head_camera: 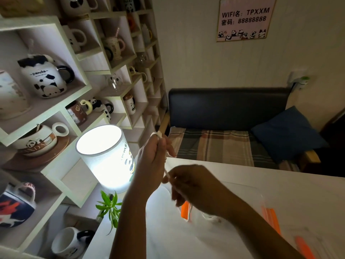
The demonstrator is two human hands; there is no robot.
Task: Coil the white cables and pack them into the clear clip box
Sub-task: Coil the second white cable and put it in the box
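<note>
My left hand (152, 161) is raised above the white table's far left corner, closed around a white cable (166, 171); a loop of it shows above the fingers. The cable runs down to my right hand (188, 182), which pinches it just below and to the right. Under my right forearm lies the clear clip box (242, 208) with orange clips on its left side and at its right. Something white, perhaps more cable, lies inside it, blurred.
A lit cylindrical lamp (104, 156) stands at the table's left edge beside a small green plant (110, 206). Shelves of panda mugs (46, 79) fill the left wall. A dark sofa (229, 109) with a blue cushion sits behind the white table (168, 236).
</note>
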